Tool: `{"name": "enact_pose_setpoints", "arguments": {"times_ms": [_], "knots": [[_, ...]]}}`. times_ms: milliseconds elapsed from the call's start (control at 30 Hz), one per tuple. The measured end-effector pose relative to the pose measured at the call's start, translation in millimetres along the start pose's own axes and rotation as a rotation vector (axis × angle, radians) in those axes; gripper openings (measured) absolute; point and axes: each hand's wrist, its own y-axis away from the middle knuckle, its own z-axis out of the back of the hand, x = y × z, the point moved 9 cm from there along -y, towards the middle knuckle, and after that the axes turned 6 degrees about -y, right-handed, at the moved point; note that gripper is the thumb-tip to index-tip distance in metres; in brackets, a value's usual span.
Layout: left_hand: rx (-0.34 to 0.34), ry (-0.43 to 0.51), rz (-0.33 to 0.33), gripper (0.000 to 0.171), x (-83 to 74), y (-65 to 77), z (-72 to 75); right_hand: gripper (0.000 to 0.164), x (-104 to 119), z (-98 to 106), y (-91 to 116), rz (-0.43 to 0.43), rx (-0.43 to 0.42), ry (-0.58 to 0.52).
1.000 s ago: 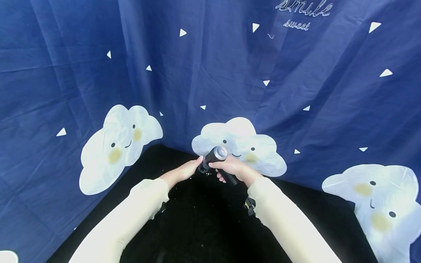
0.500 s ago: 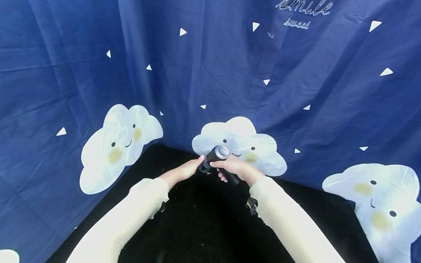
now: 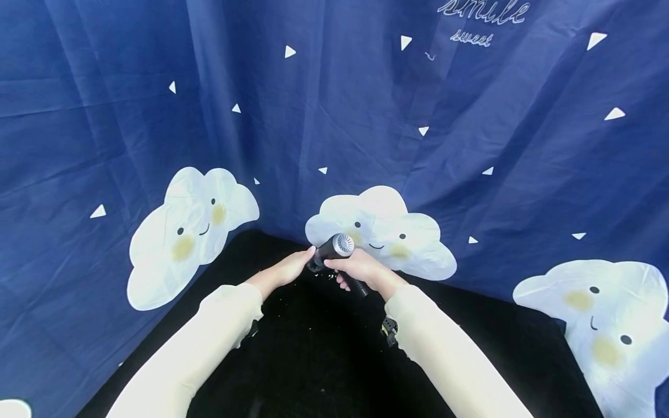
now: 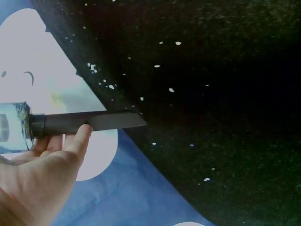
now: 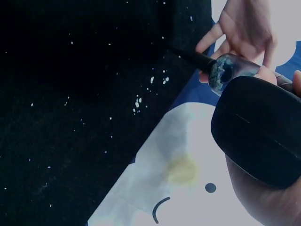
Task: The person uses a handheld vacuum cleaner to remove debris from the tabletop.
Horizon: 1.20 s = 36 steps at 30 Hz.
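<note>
My right hand [image 3: 360,266] grips the black handle of a handheld vacuum cleaner [image 3: 329,251], which has a silver ribbed vent at its end. In the right wrist view the dark body [image 5: 258,129] hides much of that hand. My left hand [image 4: 44,176] holds the vacuum near its front, a fingertip against the dark slanted crevice nozzle [image 4: 94,122] and other fingers behind it. Fine debris shows in the clear dust cup [image 5: 230,73]. Ahead of the nozzle's tip, white crumbs [image 5: 138,102] lie scattered on the black surface [image 3: 313,360]; several sit in a small cluster.
A blue curtain [image 3: 334,116] with white triangles hangs along the back and left of the black surface. Cloud prints [image 3: 423,261] on it reach down to the surface's edge. Light specks are spread widely over the black cloth.
Both hands and the vacuum cleaner have shifted a little to the left and slightly nearer to me. The hold of each hand looks the same.
</note>
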Motion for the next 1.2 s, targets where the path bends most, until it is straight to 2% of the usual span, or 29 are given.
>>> {"name": "enact_pose_setpoints", "arguments": {"times_ms": [167,433,667,900,1100,1200], "knots": [[0.000,0.036,0.000,0.067,2.1,-2.8,-4.3,0.037,-1.1,1.7,-1.3,-0.009,-0.008,0.013],[0.034,0.165,-0.028,0.063,-5.7,-10.0,-12.1,0.031,6.2,7.6,3.2,-0.011,-0.029,0.040],[-0.001,0.263,-0.017,0.061,-4.8,-17.3,-11.6,0.035,9.3,11.7,0.5,0.024,-0.099,0.114],[-0.011,0.303,-0.004,0.058,1.5,-22.0,-12.9,0.034,1.3,11.0,-6.1,0.021,-0.136,0.135],[-0.019,0.323,0.013,0.058,1.0,-24.2,-10.9,0.036,-0.6,11.7,-10.0,0.037,-0.156,0.145],[-0.015,0.373,0.022,0.056,0.3,-29.5,-11.1,0.034,1.1,13.4,-9.6,0.040,-0.178,0.154]]}}
